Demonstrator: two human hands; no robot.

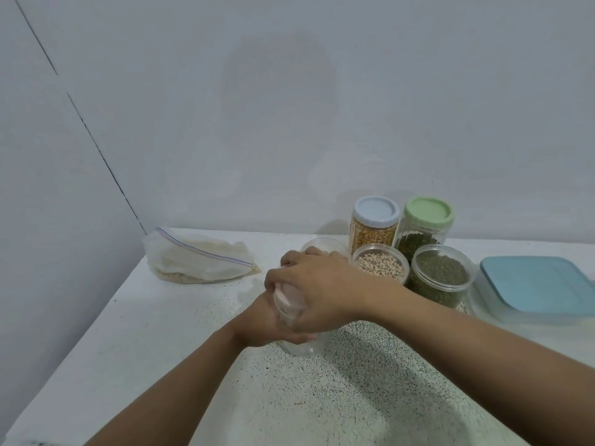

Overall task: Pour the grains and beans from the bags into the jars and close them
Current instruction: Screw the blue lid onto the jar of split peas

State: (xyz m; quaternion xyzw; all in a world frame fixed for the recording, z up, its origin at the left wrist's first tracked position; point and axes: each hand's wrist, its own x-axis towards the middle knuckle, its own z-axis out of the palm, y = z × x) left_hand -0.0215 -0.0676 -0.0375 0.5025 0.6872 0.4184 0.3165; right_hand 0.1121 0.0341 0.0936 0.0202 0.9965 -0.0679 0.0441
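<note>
A clear plastic jar (304,347) stands on the speckled counter (354,391) in front of me. My left hand (262,320) grips its side from the left. My right hand (317,286) is curled over its pale pink lid (286,300) from above. Behind it stand a yellow-grain jar with a blue lid (375,225), a dark-grain jar with a green lid (426,225), and two open-looking jars, one of pale beans (380,265), one of green beans (441,278). A zip bag of pale grain (196,257) lies at the back left.
A clear box with a blue lid (537,284) sits at the right edge. Another clear jar rim (322,244) shows just behind my right hand. The wall runs close behind the jars, and the counter's left edge slants away beside the bag.
</note>
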